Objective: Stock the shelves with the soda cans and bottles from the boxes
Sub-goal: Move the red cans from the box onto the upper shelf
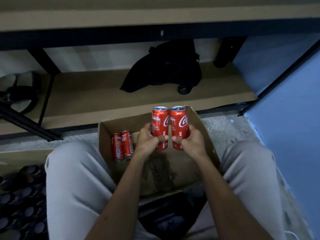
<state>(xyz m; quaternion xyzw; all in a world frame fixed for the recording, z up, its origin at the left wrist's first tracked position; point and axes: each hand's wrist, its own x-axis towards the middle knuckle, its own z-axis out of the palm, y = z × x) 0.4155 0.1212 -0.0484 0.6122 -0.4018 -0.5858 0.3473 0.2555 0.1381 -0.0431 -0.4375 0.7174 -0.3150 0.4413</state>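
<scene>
**Fingers wrapped round two red cans above the box**

Fingers (174,139) of both hands are curled tight, each round its own can. Behind stands the dark metal shelving with tan boards (97,94); a black cloth bag (164,70) lies on its lower board. The open brown cardboard box (200,129) sits on the floor between the person's knees. The left hand (148,142) grips one tall red cola can (160,122), the right hand (192,142) another (179,122), both upright, side by side above the box. Two more red cans (122,146) lie in the box's left corner.
</scene>
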